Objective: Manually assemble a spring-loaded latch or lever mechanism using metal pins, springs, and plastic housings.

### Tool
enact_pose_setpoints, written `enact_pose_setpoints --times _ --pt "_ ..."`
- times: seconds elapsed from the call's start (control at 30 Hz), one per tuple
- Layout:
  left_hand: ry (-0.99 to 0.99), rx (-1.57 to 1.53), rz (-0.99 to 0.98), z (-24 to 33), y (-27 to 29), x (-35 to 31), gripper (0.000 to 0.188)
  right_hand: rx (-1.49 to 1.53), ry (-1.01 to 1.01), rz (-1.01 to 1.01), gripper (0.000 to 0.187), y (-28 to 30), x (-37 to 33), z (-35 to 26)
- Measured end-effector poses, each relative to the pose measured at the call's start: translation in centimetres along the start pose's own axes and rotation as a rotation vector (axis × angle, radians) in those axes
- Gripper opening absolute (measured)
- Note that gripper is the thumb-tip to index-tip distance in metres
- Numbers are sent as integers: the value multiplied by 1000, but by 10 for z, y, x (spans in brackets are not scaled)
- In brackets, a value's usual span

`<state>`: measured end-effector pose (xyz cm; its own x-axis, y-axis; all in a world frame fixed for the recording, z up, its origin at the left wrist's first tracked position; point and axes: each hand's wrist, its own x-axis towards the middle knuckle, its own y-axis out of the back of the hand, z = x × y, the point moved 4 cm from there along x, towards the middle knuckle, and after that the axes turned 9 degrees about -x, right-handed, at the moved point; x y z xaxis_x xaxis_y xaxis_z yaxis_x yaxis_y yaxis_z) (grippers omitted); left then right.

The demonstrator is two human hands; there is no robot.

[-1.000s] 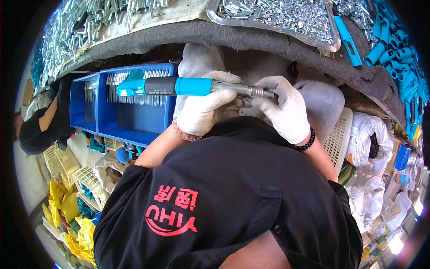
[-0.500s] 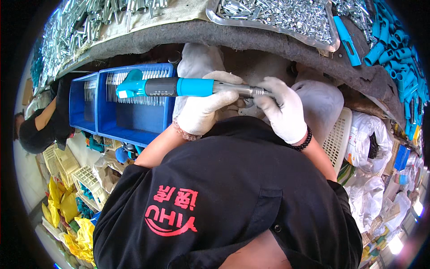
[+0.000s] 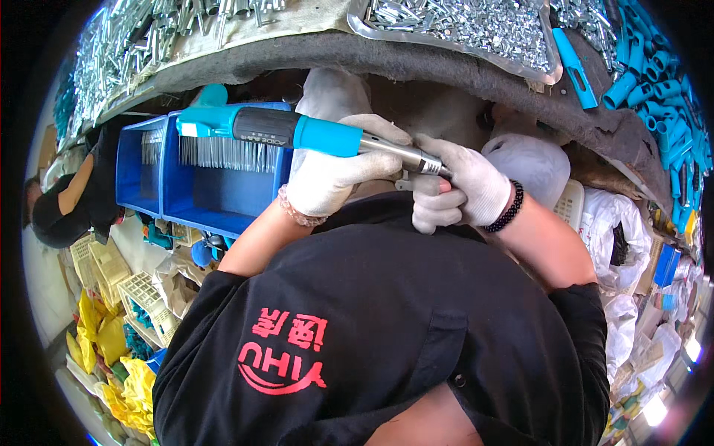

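Observation:
A long hand tool (image 3: 321,135) with a teal and black body and a steel barrel slants across in front of my chest, its barrel end lower and to the right. My left hand (image 3: 338,175), in a white glove, is closed around the barrel beside the teal collar. At the barrel's tip, my right hand (image 3: 465,182), gloved too, grips with thumb and curled fingers. A small reddish spot shows at the tip between those fingers. The teal head of the tool juts out over a blue bin (image 3: 216,197). What lies beneath my fingers is hidden.
Ahead, a workbench edged with grey cloth (image 3: 446,63) bears a metal tray (image 3: 513,67) of small steel parts. Steel tubes lie at its left, teal sleeves (image 3: 632,89) at its right. Thin metal rods line the blue bin. Another person (image 3: 67,197) is at far left.
The tool has tilted, its teal end rising to the left and its tip dropping. My right hand has turned, its fingers now curling beneath the tip.

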<state>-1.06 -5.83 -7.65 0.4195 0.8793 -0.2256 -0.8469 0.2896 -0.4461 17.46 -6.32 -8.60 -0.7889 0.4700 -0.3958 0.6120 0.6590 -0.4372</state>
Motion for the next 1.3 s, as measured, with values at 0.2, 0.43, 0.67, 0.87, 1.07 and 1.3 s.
enact_pose_setpoints --times 0.2,0.43,0.67,0.87,1.07,1.3 --pt "19 -234 57 -2 1 -3 29 -1697 840 887 34 -19 -15 -54" --pt "-100 -89 58 16 0 5 37 -246 -24 218 50 -10 -6 -7" --pt "-98 -230 119 10 -1 4 34 -1858 977 1175 41 -23 -27 -58" --pt "18 -299 87 0 -12 -3 33 -1332 554 686 37 -9 -17 -54" --pt "24 -244 70 -3 -13 -2 31 -824 256 580 46 7 -14 -35" --pt "15 -226 -6 -2 -27 8 22 -1495 652 585 42 -6 -26 -35"
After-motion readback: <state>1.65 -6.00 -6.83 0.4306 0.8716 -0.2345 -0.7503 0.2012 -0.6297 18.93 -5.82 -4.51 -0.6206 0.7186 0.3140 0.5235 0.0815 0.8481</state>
